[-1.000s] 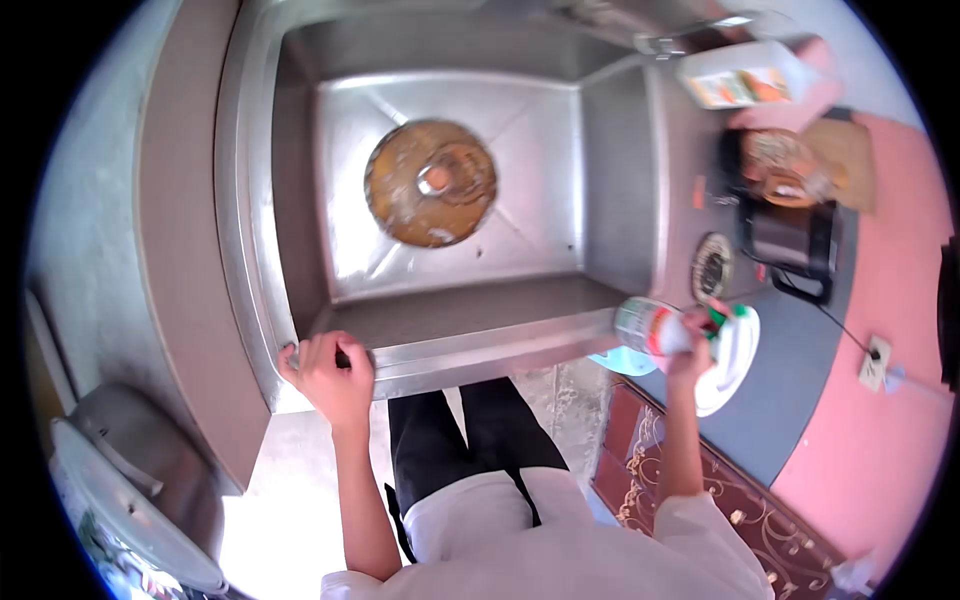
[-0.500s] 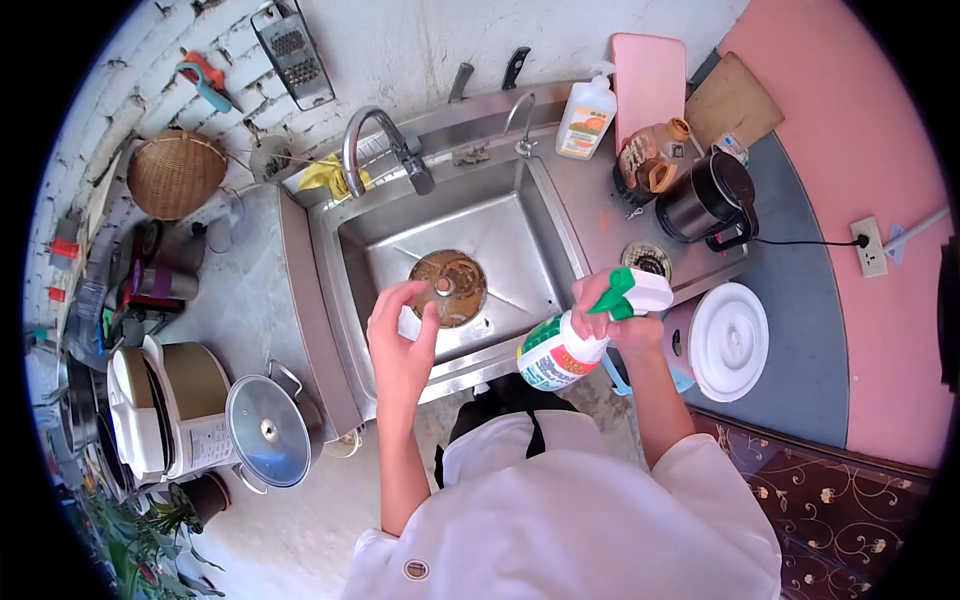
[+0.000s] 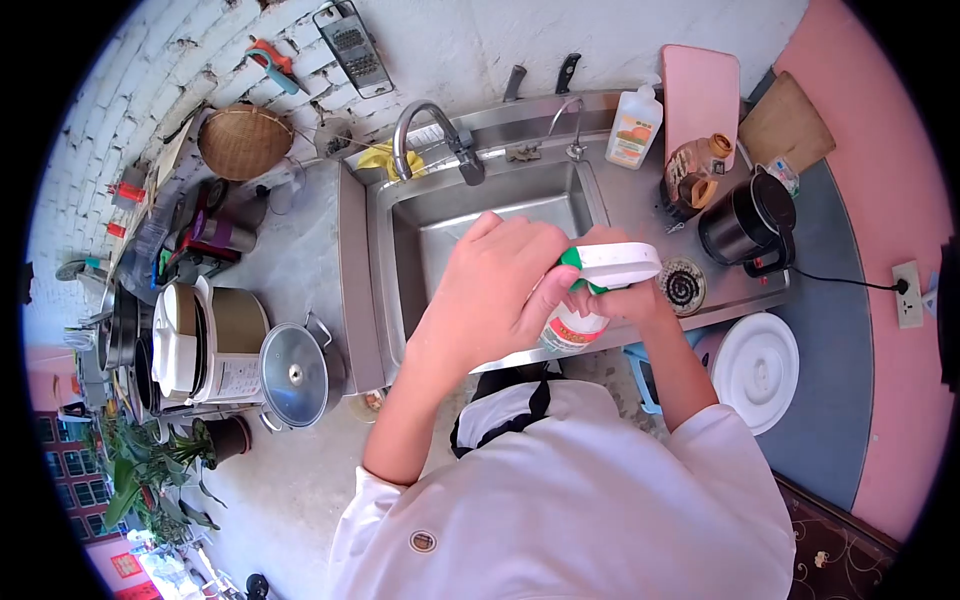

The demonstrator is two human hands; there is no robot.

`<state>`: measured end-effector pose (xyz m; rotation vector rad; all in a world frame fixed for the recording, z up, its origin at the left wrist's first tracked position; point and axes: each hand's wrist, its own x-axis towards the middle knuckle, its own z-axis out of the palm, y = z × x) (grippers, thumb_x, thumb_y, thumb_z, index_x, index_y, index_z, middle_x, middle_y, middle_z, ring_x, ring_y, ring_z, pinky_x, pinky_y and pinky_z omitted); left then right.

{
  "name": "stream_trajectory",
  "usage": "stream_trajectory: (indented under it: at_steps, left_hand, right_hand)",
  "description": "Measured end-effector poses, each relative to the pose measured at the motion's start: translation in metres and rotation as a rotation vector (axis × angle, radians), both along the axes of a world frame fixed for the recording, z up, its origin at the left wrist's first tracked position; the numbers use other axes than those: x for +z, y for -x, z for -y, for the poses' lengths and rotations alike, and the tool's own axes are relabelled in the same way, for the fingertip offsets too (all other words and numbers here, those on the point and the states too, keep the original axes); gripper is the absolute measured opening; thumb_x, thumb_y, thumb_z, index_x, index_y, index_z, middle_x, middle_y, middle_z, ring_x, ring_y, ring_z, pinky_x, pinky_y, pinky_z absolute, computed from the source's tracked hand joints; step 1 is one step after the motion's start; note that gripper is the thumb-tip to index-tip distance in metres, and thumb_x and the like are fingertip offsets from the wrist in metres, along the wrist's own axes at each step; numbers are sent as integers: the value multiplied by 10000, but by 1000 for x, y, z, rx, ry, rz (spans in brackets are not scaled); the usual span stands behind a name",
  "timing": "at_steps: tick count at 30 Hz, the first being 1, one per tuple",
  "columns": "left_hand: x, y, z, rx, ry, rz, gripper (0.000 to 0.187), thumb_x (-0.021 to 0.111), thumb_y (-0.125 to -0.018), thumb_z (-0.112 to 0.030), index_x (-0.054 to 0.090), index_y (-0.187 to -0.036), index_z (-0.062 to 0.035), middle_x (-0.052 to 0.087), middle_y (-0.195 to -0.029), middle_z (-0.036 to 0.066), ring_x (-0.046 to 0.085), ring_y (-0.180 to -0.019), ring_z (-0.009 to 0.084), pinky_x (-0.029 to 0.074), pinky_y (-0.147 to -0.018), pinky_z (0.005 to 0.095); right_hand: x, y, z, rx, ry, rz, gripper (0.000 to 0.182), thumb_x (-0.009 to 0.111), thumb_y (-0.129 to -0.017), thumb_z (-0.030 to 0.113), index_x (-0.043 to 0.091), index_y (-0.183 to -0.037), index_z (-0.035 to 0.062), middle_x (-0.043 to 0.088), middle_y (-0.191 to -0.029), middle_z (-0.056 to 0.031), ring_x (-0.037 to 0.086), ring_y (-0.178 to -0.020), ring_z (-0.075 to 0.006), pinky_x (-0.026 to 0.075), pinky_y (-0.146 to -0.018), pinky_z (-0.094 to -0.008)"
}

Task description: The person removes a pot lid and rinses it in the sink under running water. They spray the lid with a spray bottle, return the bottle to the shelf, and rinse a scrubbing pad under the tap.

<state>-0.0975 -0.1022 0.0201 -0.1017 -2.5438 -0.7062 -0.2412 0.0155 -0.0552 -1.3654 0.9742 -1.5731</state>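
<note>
A spray bottle (image 3: 618,262) with a white and green trigger head is held over the front edge of the steel sink (image 3: 425,235). My right hand (image 3: 632,301) is wrapped round its neck under the head. My left hand (image 3: 497,285) is closed at the head's green nozzle end, thumb and fingers curled there. Only part of the labelled white bottle body shows below my hands. The sink's drain is hidden behind my left hand.
A curved faucet (image 3: 430,115) rises behind the sink. To the right stand a white pump bottle (image 3: 634,130), a brown jar (image 3: 688,180) and a black kettle (image 3: 735,222). A lidded pot (image 3: 294,375) and a rice cooker (image 3: 235,340) are on the left.
My left hand has moved right, from open over the sink to the nozzle of the spray bottle. The bottle is now more upright, and the view has shifted left.
</note>
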Motion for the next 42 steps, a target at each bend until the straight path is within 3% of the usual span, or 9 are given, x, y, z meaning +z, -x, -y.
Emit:
stream_trajectory:
  at_steps: [9, 14, 16, 22, 24, 30, 32, 37, 42]
  left_hand:
    - [-11, -11, -1, 129, -316, 232, 348, 450, -956, -315, 468, -768, -22, 482, -583, 172, 471, -563, 404, 367, -531, 452]
    - [-12, -14, 0, 146, -356, 223, 432, 384, -983, -347, 485, -745, -1, 486, -593, 183, 454, -570, 405, 376, -542, 435]
    - [-12, -15, -1, 131, -415, 230, 472, 355, -994, -358, 495, -736, 11, 483, -597, 190, 434, -565, 399, 380, -547, 425]
    - [-5, -20, -13, 136, -878, 409, 523, 348, -1006, -410, 467, -684, -16, 364, -584, -26, 316, -562, 74, 295, -513, 245]
    - [2, -18, -12, 152, -934, 477, 518, 365, -1005, -411, 471, -666, -34, 347, -595, -52, 284, -554, 57, 260, -497, 229]
    - [2, -18, -25, 52, -905, 489, 505, 359, -1011, -370, 494, -667, -25, 384, -584, -24, 303, -551, 71, 284, -497, 244]
    - [-5, -20, -27, 191, -549, 277, 464, 325, -1019, -315, 542, -724, -29, 451, -608, 35, 360, -565, 118, 352, -537, 281]
    - [-4, -40, -23, 224, -117, 67, 317, 631, -766, -296, 562, -950, -47, 554, -711, 86, 574, -654, 237, 450, -580, 337]
    - [-8, -53, -23, 194, -34, -13, 273, 675, -746, -231, 583, -941, -64, 559, -773, 75, 580, -675, 256, 457, -581, 346]
  right_hand:
    - [-10, 6, 10, 148, -84, 117, 398, 561, -615, 15, 586, -1011, -21, 558, -651, -26, 524, -602, -95, 423, -576, -249]
    - [-8, -2, 12, 101, -138, 169, 296, 548, -618, 24, 568, -911, -11, 526, -642, -27, 514, -592, -124, 412, -577, -271]
    - [6, 1, 15, 89, -55, -178, 194, 527, -613, 13, 526, -806, -6, 488, -635, -47, 471, -557, -157, 384, -556, -297]
    - [13, 1, 2, 32, -29, -295, 212, 530, -550, 39, 518, -758, 2, 478, -628, -78, 427, -526, -234, 366, -515, -321]
    - [16, 2, -1, -109, 1, -465, 252, 541, -551, 48, 564, -799, 13, 518, -634, -88, 465, -528, -254, 372, -511, -319]
    - [13, 1, -10, -225, 43, -535, 326, 560, -525, 55, 600, -845, 6, 579, -676, -124, 535, -564, -325, 428, -535, -331]
    - [17, 2, -11, -178, 72, -582, 332, 562, -520, 54, 604, -845, 4, 588, -684, -125, 546, -570, -325, 440, -544, -333]
    - [8, -8, -4, -125, 184, -594, 365, 581, -519, 60, 634, -878, 17, 635, -728, -108, 595, -595, -299, 474, -565, -309]
    - [4, -19, -2, -196, 261, -579, 325, 615, -532, 83, 653, -849, 18, 650, -724, -88, 609, -578, -270, 473, -543, -278]
